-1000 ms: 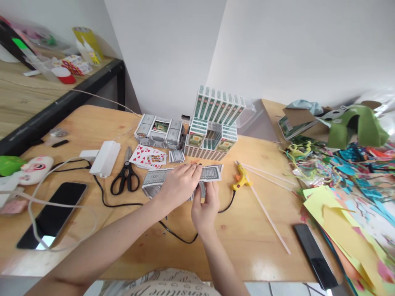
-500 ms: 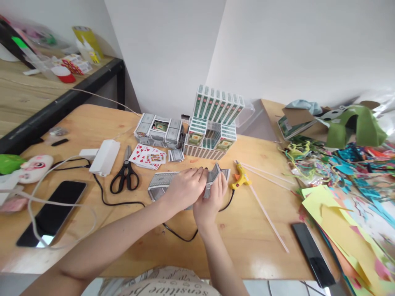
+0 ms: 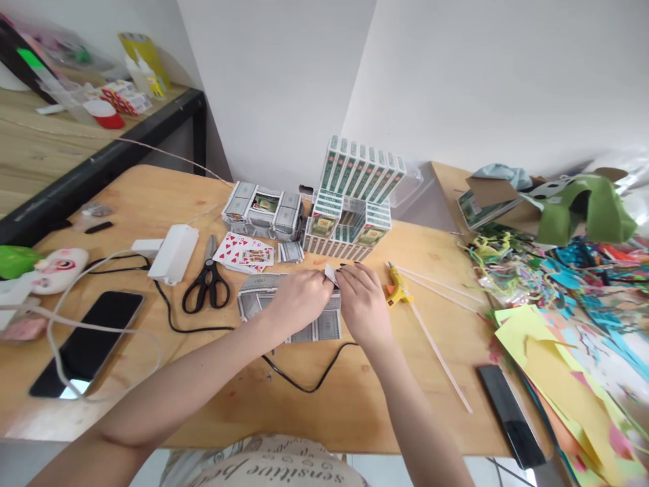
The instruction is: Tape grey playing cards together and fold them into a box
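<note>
My left hand (image 3: 298, 302) and my right hand (image 3: 363, 306) meet over a strip of grey-backed playing cards (image 3: 289, 312) joined side by side on the wooden table (image 3: 385, 392). Both hands pinch a folded end of the strip, a small white corner (image 3: 331, 274) standing up between their fingertips. The left hand covers the strip's middle. Behind them stands a structure of green card boxes (image 3: 349, 216), beside a lower block of grey card packs (image 3: 263, 211). Loose face-up heart cards (image 3: 243, 251) lie to the left.
Black scissors (image 3: 207, 284), a white adapter (image 3: 173, 245) with a black cable, a phone (image 3: 86, 341) and a white cord lie left. A yellow glue gun (image 3: 396, 289) and glue sticks (image 3: 439, 345) lie right, then coloured paper scraps (image 3: 568, 318) and a dark phone (image 3: 510, 414).
The card strip was flat, then its right end was lifted and folded over. My right hand moved from below the strip up to its right end, and both hands now pinch the fold.
</note>
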`<control>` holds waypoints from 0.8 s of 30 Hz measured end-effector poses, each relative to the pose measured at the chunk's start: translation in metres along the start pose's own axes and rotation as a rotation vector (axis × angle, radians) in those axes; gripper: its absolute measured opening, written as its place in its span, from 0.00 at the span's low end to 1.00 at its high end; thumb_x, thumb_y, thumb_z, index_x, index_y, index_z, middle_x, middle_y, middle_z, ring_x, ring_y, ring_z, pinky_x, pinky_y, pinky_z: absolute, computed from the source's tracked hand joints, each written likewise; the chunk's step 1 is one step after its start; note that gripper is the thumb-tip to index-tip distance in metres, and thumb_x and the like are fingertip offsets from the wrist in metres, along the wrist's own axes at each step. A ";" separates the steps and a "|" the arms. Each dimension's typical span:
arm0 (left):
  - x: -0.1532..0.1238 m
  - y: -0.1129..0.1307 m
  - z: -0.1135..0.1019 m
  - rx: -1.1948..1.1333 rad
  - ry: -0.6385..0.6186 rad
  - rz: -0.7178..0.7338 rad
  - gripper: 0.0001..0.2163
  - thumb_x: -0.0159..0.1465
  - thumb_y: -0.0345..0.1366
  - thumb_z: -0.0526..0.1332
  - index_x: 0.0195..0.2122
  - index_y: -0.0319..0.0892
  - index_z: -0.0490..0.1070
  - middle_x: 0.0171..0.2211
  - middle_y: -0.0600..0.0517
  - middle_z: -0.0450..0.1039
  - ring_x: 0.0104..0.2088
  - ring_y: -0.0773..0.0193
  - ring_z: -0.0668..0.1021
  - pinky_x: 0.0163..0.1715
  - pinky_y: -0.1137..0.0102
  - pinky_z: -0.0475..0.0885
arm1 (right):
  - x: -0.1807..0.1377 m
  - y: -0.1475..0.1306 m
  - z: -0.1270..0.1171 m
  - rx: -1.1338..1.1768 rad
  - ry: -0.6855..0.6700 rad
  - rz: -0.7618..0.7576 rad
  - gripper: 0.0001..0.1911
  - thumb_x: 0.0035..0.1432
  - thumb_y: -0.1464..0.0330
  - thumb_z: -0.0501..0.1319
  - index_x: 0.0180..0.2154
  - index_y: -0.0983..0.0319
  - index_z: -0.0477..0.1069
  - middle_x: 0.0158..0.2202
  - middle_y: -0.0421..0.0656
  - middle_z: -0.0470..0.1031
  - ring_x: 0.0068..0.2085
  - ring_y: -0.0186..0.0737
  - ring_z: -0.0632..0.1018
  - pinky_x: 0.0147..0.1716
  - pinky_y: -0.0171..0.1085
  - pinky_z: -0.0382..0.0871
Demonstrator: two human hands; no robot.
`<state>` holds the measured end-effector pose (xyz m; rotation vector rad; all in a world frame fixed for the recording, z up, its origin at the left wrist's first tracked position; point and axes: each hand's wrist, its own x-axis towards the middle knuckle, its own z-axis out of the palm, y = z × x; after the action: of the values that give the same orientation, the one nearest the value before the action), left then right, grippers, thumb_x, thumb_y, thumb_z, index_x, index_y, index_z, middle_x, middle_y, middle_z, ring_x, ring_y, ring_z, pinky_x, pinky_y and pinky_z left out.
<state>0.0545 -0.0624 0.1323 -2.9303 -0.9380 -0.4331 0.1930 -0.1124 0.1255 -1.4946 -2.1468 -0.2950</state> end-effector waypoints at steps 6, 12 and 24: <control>-0.003 0.000 0.001 -0.017 -0.040 -0.077 0.10 0.58 0.22 0.51 0.28 0.36 0.70 0.25 0.47 0.73 0.27 0.60 0.76 0.26 0.68 0.72 | 0.008 0.010 -0.006 0.015 -0.090 -0.122 0.16 0.58 0.78 0.46 0.37 0.66 0.72 0.37 0.51 0.76 0.45 0.44 0.72 0.51 0.48 0.63; -0.010 -0.005 0.009 -0.084 0.028 -0.168 0.05 0.57 0.24 0.56 0.28 0.37 0.70 0.28 0.47 0.75 0.31 0.61 0.77 0.32 0.68 0.73 | 0.002 0.022 0.004 0.033 -0.117 -0.142 0.14 0.58 0.78 0.48 0.35 0.63 0.71 0.36 0.47 0.76 0.43 0.41 0.73 0.50 0.45 0.63; -0.009 -0.011 0.012 -0.067 -0.091 -0.238 0.07 0.59 0.30 0.56 0.26 0.37 0.71 0.27 0.47 0.75 0.30 0.56 0.77 0.27 0.66 0.69 | -0.006 0.036 0.025 0.062 -0.182 -0.144 0.17 0.44 0.82 0.48 0.32 0.61 0.70 0.27 0.42 0.74 0.34 0.39 0.74 0.57 0.51 0.56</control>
<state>0.0445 -0.0572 0.1179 -2.9294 -1.3164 -0.3481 0.2212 -0.0926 0.0971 -1.3816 -2.3902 -0.1444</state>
